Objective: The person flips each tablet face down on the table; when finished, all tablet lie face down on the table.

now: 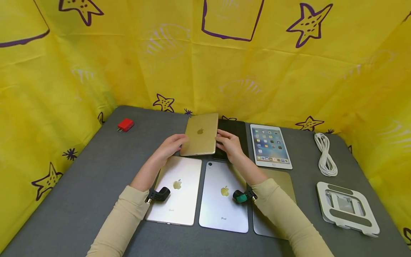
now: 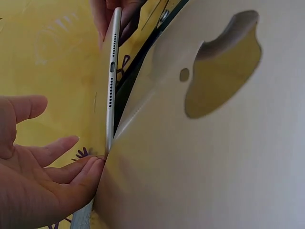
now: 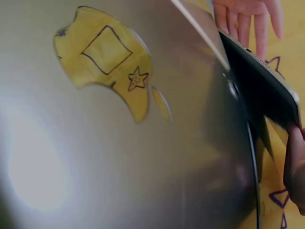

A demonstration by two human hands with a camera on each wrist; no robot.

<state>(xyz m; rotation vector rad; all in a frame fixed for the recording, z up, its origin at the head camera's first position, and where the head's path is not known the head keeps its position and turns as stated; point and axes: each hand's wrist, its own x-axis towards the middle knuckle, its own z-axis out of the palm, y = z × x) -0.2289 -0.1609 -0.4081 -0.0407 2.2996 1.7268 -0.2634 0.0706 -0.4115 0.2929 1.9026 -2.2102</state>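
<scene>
A gold tablet [image 1: 205, 142] is tilted up at the back of the table, its apple-logo back facing me. My right hand [image 1: 230, 144] grips its right edge; in the right wrist view the tablet's dark screen side [image 3: 267, 86] shows above that hand's thumb. At its lower left edge is my left hand [image 1: 170, 147], whose fairly straight fingers touch the edge in the left wrist view. A black tablet [image 1: 236, 132] lies partly hidden behind the right hand. Below the hands lie a pale gold tablet [image 1: 183, 171] and a lavender tablet [image 1: 213, 207], both face down.
Under my right forearm lies a partly covered grey tablet [image 1: 284, 180]. A white tablet [image 1: 271, 146] with a lit screen is right of the black one. Farther right are a coiled white cable [image 1: 325, 157] and a folding stand [image 1: 348, 216]. A red charger plug [image 1: 126, 124] sits back left.
</scene>
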